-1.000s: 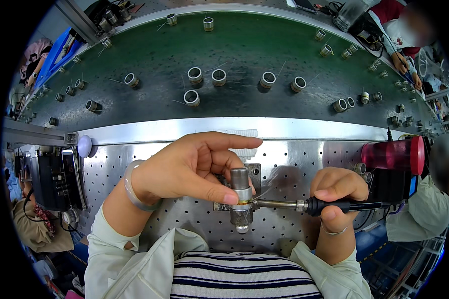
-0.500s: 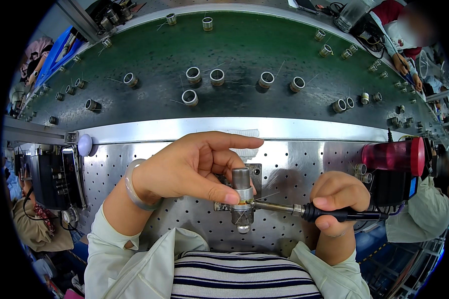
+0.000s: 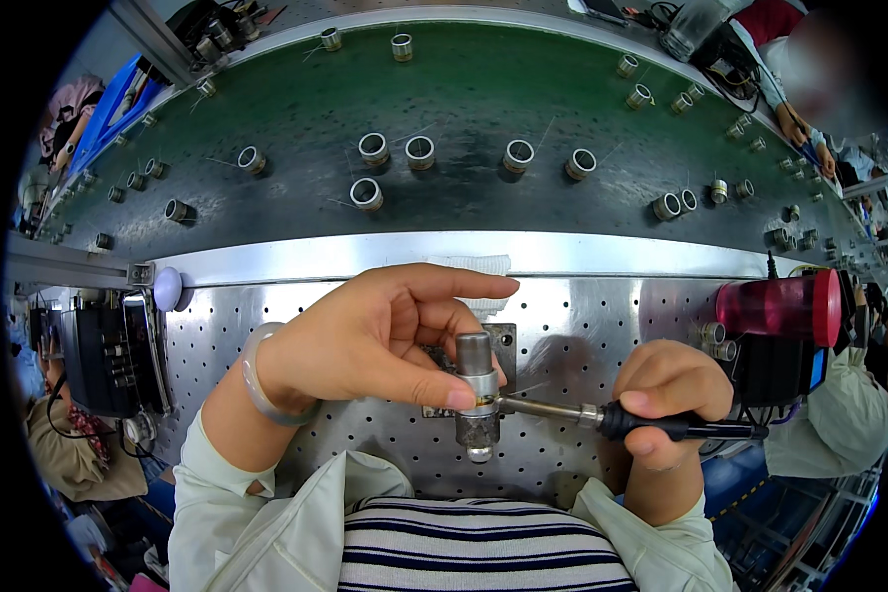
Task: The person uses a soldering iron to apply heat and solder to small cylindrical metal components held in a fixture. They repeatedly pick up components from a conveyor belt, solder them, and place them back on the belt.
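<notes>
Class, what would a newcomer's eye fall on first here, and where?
At the centre, the left hand pinches a metal cylinder, while the right hand holds a soldering iron pointed at its side. Beyond them, metal rings dot a green conveyor belt. A red translucent container stands out at right.

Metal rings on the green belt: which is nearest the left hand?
The single ring in front of an upright pair, straight ahead of the left hand; all others sit farther away.

Soldering iron [image 3: 610,419]: no lettering can be read
Blue display [image 3: 817,369], right: too small to read
Far metal rings [image 3: 367,204]: no legible markings
</notes>
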Demonstrator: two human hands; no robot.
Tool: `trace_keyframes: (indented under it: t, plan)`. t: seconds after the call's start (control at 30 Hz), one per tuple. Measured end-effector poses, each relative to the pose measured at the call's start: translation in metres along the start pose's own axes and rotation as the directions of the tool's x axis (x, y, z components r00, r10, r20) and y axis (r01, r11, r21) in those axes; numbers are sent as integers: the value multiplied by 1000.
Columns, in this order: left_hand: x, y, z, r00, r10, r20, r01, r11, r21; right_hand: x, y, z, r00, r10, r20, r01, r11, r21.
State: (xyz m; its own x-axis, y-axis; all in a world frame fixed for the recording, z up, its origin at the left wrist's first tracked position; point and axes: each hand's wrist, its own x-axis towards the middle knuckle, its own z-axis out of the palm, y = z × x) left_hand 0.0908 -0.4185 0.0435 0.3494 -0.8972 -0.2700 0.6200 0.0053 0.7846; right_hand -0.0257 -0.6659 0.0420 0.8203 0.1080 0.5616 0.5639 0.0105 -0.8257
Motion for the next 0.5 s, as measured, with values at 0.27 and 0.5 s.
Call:
trace_keyframes:
  t: [0.27, 0.5]
  plan:
    - [0, -2, 3, 1000, 7, -10, -7, 1000, -19, 0, 2, -5, 999, -21, 42, 21, 1000, 1]
    - [2, -4, 4, 1000, 4, -9, -4, 1000, -23, 0, 1, -6, 997, -36, 75, 37, 999, -24]
